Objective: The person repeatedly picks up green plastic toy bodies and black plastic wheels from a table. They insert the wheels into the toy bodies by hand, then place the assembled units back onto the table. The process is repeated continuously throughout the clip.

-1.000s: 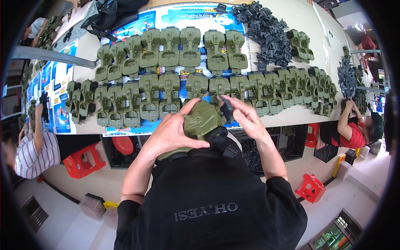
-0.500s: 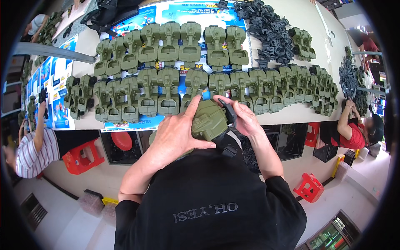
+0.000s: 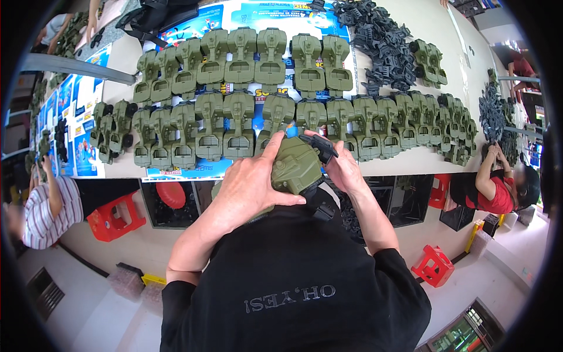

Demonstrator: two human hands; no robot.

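Note:
My left hand point(image 3: 253, 186) grips an olive-green plastic toy vehicle body point(image 3: 296, 165) held against my chest, just below the table edge. My right hand point(image 3: 343, 167) presses a dark grey plastic part point(image 3: 319, 146) onto the top right of that body. Straight ahead on the white table point(image 3: 410, 164) lie two rows of the same green bodies point(image 3: 240, 126), side by side. A heap of dark grey parts point(image 3: 381, 38) sits at the far right of the table.
Blue printed cartons point(image 3: 76, 146) lie on the table's left end. Red plastic stools point(image 3: 114, 217) stand under and beside the table. A person in a striped shirt point(image 3: 44, 211) works at the left, a person in a red shirt point(image 3: 498, 190) at the right.
The green body has tilted and shifted a little to the right in my hands. My right hand has moved from its top edge down onto the grey part.

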